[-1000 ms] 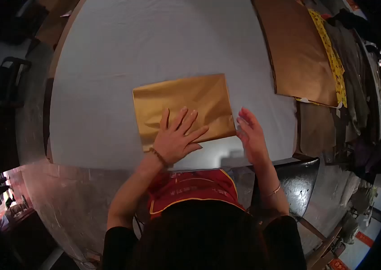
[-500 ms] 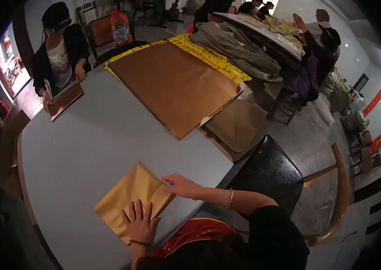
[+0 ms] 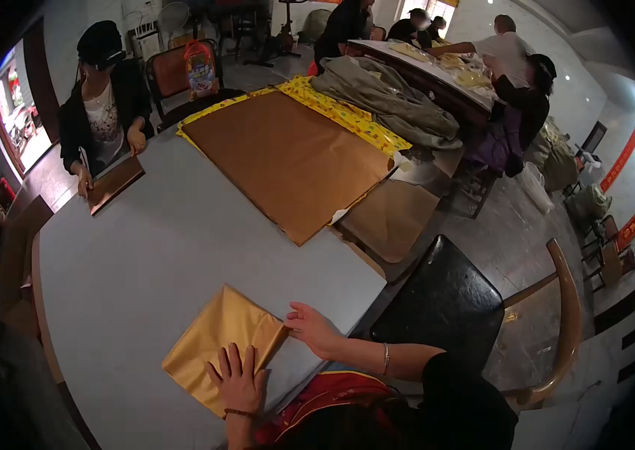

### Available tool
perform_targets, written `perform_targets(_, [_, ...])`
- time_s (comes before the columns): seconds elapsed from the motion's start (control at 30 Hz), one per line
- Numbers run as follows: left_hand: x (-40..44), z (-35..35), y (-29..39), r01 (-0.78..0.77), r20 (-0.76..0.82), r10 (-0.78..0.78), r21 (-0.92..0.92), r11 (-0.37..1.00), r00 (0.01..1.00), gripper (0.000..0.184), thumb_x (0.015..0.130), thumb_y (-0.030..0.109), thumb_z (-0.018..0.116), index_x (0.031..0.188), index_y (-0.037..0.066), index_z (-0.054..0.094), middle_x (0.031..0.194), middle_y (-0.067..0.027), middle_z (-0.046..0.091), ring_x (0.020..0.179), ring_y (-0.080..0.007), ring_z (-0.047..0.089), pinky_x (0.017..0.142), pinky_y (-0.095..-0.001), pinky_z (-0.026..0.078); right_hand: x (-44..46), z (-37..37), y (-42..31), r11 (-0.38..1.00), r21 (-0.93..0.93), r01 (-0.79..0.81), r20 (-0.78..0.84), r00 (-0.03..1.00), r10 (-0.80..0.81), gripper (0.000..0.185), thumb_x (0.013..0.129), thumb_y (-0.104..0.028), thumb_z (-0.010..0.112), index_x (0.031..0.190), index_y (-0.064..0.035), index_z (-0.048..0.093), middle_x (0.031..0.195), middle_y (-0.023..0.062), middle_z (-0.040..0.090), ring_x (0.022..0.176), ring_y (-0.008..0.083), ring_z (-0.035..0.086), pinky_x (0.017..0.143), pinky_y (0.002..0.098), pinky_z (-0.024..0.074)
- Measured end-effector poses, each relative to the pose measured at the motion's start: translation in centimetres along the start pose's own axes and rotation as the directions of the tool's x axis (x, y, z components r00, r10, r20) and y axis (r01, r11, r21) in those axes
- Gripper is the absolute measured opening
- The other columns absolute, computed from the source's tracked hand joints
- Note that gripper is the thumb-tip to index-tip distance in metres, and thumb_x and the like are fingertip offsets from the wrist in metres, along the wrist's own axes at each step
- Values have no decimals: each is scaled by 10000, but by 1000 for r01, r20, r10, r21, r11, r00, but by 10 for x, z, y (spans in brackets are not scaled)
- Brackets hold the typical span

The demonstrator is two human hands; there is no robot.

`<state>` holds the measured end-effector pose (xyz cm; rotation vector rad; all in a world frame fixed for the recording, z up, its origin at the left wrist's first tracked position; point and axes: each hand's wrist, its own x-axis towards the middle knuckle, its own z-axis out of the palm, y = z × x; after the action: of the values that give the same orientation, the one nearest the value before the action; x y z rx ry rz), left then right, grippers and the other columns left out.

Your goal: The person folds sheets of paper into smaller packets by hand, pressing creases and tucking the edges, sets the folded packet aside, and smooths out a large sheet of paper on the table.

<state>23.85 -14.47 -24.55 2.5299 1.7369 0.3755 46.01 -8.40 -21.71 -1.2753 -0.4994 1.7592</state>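
A flat, folded gold paper sheet [image 3: 220,322], slightly creased and shiny, lies on the grey table in front of me. My left hand [image 3: 239,381] rests flat near its lower edge, fingers spread. At the sheet's right corner is my right hand [image 3: 313,328], palm partly turned up and fingers stretched out. Its fingertips are right beside that corner; whether they touch it I cannot tell. A bracelet circles each wrist.
Across the grey table [image 3: 130,262], a person holds a brown folded piece [image 3: 116,184]. A large stack of brown sheets [image 3: 295,157] lies on yellow wrapping [image 3: 347,116]. A black chair [image 3: 441,300] stands at my right. Several people sit around a farther table.
My right hand has shifted slightly right and down, its fingers opening off the sheet's right edge. The left hand stays flat on the gold sheet. The camera view has tilted a little.
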Motion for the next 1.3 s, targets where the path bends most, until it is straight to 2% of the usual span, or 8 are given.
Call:
perform_targets(0.23, [1,-11,11,129,98,-119,-107,986,988,567,932,416,430,1425,144,364,1478,-176,294,1368,-400,228,1085,-633,65,-7,49,14,994,77,82,-170,983,-68,638,876,-123,623,1401,-31,272,1361,119,353,1202,218,421,979,330,402])
perform_targets(0.43, [-1,-8,22,185,141,-168,-118,976,976,577,946,415,410,1450,148,323,1507,-177,237,1389,-406,182,1092,-622,43,22,48,52,968,249,-12,53,999,-2,460,914,-221,597,1299,-41,421,1173,62,542,1064,150,523,852,294,449])
perform_targets(0.57, [3,-17,19,268,158,-234,-244,932,959,575,949,392,418,1449,125,319,1512,-183,222,1391,-408,169,1098,-608,49,5,62,9,998,17,-53,58,997,52,372,936,-252,568,1234,-38,506,1150,48,556,1041,125,526,841,305,452])
perform_targets(0.63, [17,-45,2,179,-97,-198,-177,968,975,577,941,352,451,1440,92,321,1515,-187,210,1396,-404,151,1104,-591,67,-2,67,-13,989,-110,-100,74,991,109,368,942,-243,559,1241,-34,510,1175,49,549,1066,127,518,872,303,447])
perform_targets(0.7, [32,-75,-23,125,-201,-129,-33,992,971,570,925,308,488,1421,66,344,1514,-189,211,1396,-404,151,1105,-585,87,5,70,-17,982,-58,179,409,902,-140,412,963,-238,523,1311,-25,461,1223,49,536,1125,133,494,950,295,412])
perform_targets(0.93, [66,-167,-61,-132,-276,139,44,990,951,483,838,197,633,1284,65,504,1259,-122,542,1270,-316,419,1099,-512,192,-7,92,-93,861,-242,447,796,599,-87,408,982,-277,482,1307,-31,478,1270,66,527,1144,160,485,991,330,383])
perform_targets(1.1, [54,-167,-56,-18,-118,-52,-525,851,992,324,836,86,628,1154,32,597,1006,-109,643,901,-294,597,844,-374,451,-7,89,-117,766,-348,540,822,568,-27,346,972,-337,496,1140,-38,545,1038,29,579,942,123,506,854,310,425])
perform_targets(1.3, [38,-125,-49,37,-151,-248,-785,618,957,148,878,31,550,1019,-3,577,911,-73,599,824,-163,554,748,-282,447,0,89,-121,751,-421,508,792,610,32,333,962,-367,507,1018,-40,538,935,10,546,855,102,469,784,292,414])
